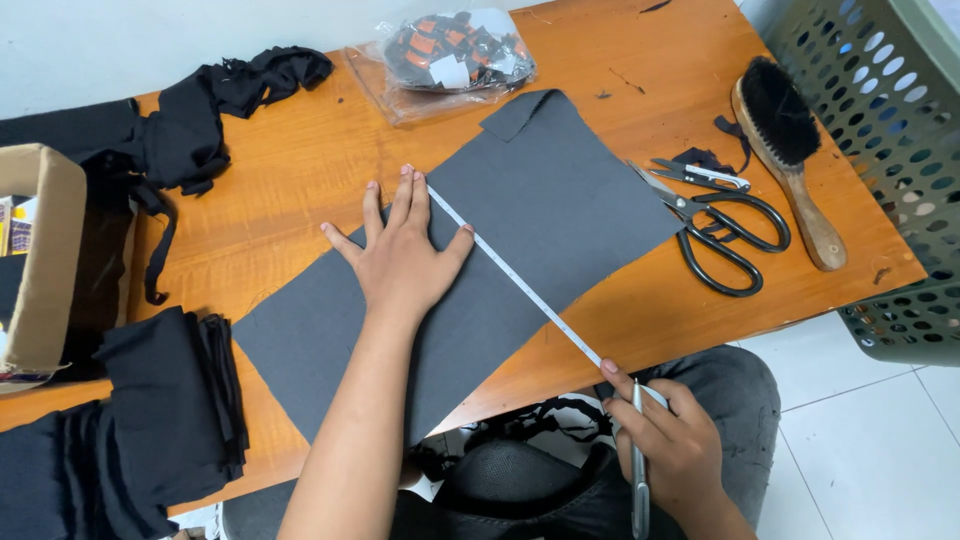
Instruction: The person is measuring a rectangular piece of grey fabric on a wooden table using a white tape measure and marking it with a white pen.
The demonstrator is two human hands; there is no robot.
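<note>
On the orange wooden worktop (300, 170), a sheet of dark grey fabric (560, 210) lies flat, running at a slant from the near left edge up toward the far middle, one far corner folded over. The left hand (405, 255) is pressed down on it, palm flat and fingers spread wide, nothing clasped in its grip; its fingertips pin the far end of a white measuring tape (520, 285). That tape runs taut across the grey sheet and out past the worktop's near edge, straight down to the right hand (670, 440). There the grip is closed: thumb and fingers are pinched on the tape's near end, and a slim metal tool (638, 470) lies under the same fingers, pointing back toward the person's lap.

Off to the right of the fabric, large black-handled scissors (725, 235) lie on the wood, a small pair of thread snips (700, 175) just beyond them, and a wooden brush with black bristles (785, 150) beside those. A clear plastic bag of orange-and-black items (455, 55) sits at the far edge, touching the fabric's folded corner. Black cloth is heaped at far left (200, 110) and stacked at near left (150, 420), with a cardboard box (45, 250) between. A green perforated basket (890, 150) stands off the right end.
</note>
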